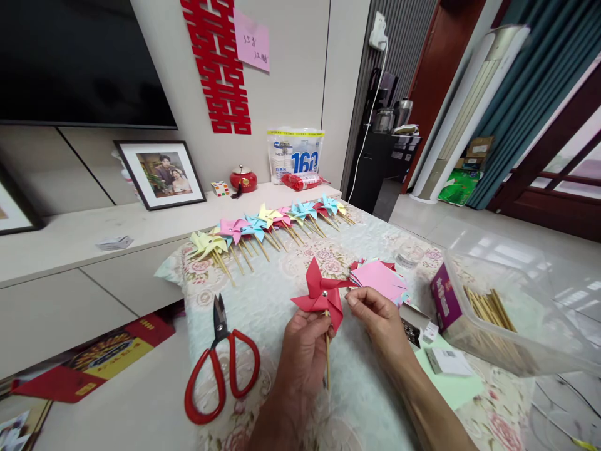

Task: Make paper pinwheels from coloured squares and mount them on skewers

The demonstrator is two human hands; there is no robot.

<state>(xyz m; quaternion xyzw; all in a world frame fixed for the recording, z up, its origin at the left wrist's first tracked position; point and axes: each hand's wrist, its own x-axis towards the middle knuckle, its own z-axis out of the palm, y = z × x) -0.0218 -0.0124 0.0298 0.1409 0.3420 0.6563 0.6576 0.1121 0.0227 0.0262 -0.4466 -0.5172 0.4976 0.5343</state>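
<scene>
A red paper pinwheel [320, 291] on a thin wooden stick is held up over the flowered tablecloth [282, 300]. My left hand [303, 351] grips the stick just under the wheel. My right hand [375, 316] pinches the tip of the wheel's right blade with thumb and forefinger. Just behind the right hand lies a stack of pink and red paper squares [380, 279]. A row of finished pinwheels [267, 222] in yellow, pink, blue and red lies along the far edge of the table.
Red-handled scissors [220, 369] lie to the left of my hands. A clear plastic box [511, 300] holding wooden sticks stands at the right, a purple carton [445, 300] against it. A small box of pins [416, 326] and a green sheet [451, 382] lie near my right wrist.
</scene>
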